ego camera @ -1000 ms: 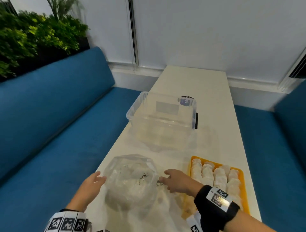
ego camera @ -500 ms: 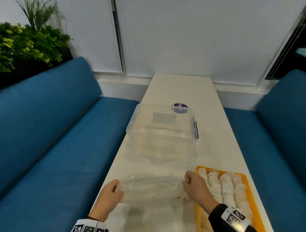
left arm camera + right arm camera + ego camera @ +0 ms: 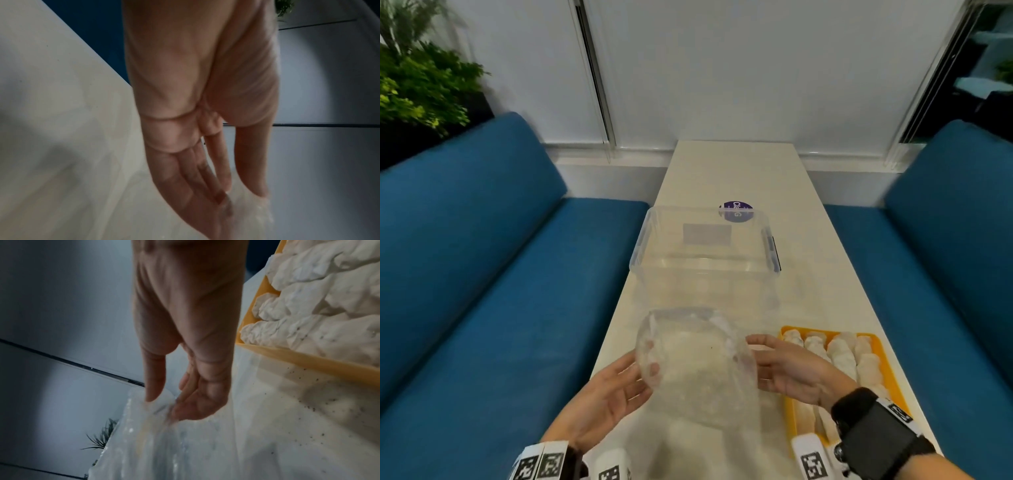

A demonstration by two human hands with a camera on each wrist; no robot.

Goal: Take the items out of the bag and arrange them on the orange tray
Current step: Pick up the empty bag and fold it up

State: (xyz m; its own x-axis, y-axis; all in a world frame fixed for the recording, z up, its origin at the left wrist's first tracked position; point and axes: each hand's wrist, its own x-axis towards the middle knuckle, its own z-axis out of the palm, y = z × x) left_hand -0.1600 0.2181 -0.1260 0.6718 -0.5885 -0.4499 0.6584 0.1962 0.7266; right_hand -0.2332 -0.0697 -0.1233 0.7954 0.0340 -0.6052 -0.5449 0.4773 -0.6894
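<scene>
- The bag, clear plastic, is held up between both hands above the near end of the tabletop, with its mouth spread into a rounded opening toward the camera.
- The left hand is on the left side of the bag, palm turned inward. Its fingers are nearly straight and lie against the plastic; the fingertips show through the film. The hand is spread, not clenched.
- The right hand is on the right side of the bag, palm facing the left hand. In the right wrist view its thumb and fingers come together on a fold of the bag's rim, pinching it.
- The bag's contents cannot be made out; the film is cloudy, and its lower part trails down onto the tabletop toward the camera.
- The tray, orange, lies on the tabletop just right of the bag, partly under the right wrist. It carries rows of white lumpy items packed side by side.
- A clear box stands on the tabletop beyond the bag, open at the top.
- A round purple sticker sits on the tabletop just beyond the box.
- Blue benches run along both sides of the tabletop.
- Green plants stand behind the bench left of the bag.
</scene>
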